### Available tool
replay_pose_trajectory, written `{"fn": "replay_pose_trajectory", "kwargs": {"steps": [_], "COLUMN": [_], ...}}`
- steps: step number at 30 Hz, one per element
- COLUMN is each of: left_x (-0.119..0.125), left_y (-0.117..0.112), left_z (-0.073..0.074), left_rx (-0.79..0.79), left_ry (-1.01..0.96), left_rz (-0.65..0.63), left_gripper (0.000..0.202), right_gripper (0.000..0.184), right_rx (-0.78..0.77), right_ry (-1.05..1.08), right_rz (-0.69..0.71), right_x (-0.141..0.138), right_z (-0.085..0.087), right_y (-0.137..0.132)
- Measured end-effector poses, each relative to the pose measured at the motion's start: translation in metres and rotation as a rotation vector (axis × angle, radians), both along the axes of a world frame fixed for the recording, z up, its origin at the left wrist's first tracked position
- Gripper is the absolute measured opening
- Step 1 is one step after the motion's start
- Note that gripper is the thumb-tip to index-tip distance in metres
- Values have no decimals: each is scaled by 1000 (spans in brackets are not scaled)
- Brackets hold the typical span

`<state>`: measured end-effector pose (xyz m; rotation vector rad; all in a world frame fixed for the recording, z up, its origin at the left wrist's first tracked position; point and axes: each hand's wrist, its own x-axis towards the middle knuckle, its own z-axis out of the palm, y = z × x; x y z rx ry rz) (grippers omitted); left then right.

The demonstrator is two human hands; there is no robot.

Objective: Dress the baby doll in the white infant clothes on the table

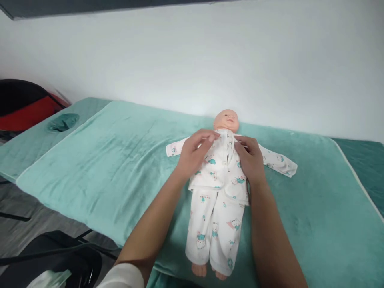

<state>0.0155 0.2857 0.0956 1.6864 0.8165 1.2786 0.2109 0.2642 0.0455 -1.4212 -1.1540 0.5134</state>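
A baby doll (227,120) lies on its back on a teal towel, head toward the wall, feet toward me. It wears a white printed top (220,168) and matching trousers (214,232). My left hand (196,152) rests on the doll's chest, fingers curled on the left front edge of the top near the collar. My right hand (250,158) lies on the other side of the chest, fingers pinching the right front edge of the top. Both sleeves spread out sideways.
The teal towel (99,160) covers a massage bed with a face hole (63,122) at the far left. A white wall runs behind. A red and black chair (21,108) stands at the left, and a black chair (57,256) sits at lower left.
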Motion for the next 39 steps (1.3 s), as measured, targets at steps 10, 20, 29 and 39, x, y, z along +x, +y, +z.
{"fn": "replay_pose_trajectory", "kwargs": {"steps": [10,20,29,39], "left_x": [54,51,54,53], "left_y": [65,65,66,62], "left_z": [-21,-30,-33,-29], "left_rx": [15,-18,-24,-51], "left_ry": [411,254,223,207], "left_rz": [117,101,118,104], "left_gripper": [21,13,13,16], "right_gripper": [26,22,20,17], "right_rx": [-101,-42,-91,-147], "right_ry": [-57,-160,22,-29], "right_rz": [22,-11,20,78], "right_x": [1,-6,-2,-2], "right_z": [7,23,16,21], "right_y": [4,19,43,40]}}
